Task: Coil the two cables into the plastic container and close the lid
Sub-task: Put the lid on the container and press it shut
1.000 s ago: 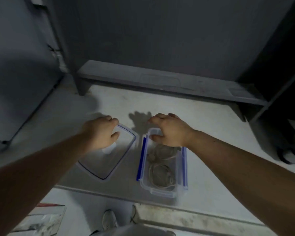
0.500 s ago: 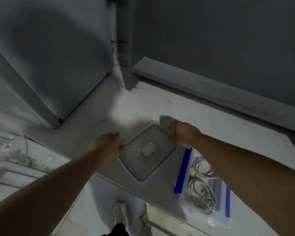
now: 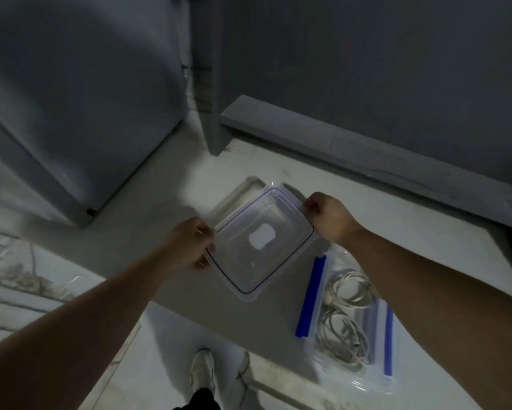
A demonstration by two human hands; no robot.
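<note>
Left hand (image 3: pixel 189 244): grip narrow, fingers and thumb pinching the left edge of the clear lid (image 3: pixel 263 241); right hand (image 3: pixel 330 217): grip curled tight on the lid's far right corner. Plastic container (image 3: pixel 311 297): open, two coiled cables (image 3: pixel 346 315) inside, on the counter (image 3: pixel 248 315) just right of the lid and nearer. Grey wall (image 3: pixel 367 69) beyond the lid; pale floor (image 3: pixel 166 350) and a shoe (image 3: pixel 203 371) nearer than it.

At 12 o'clock, a dark grey wall (image 3: pixel 367 54). Below it, slanting from centre down toward 3 o'clock, a long grey ledge (image 3: pixel 367 155) set on a pale slab (image 3: pixel 166 202). Upright at 12, just left of the ledge's end, a grey post (image 3: pixel 216 84). Filling 10 o'clock, a broad grey panel (image 3: pixel 86 99). At 6 o'clock, on a pale floor (image 3: pixel 160 365), two light shoes (image 3: pixel 202 371). At 8 o'clock, dusty rubble (image 3: pixel 18 270), blurred.
</note>
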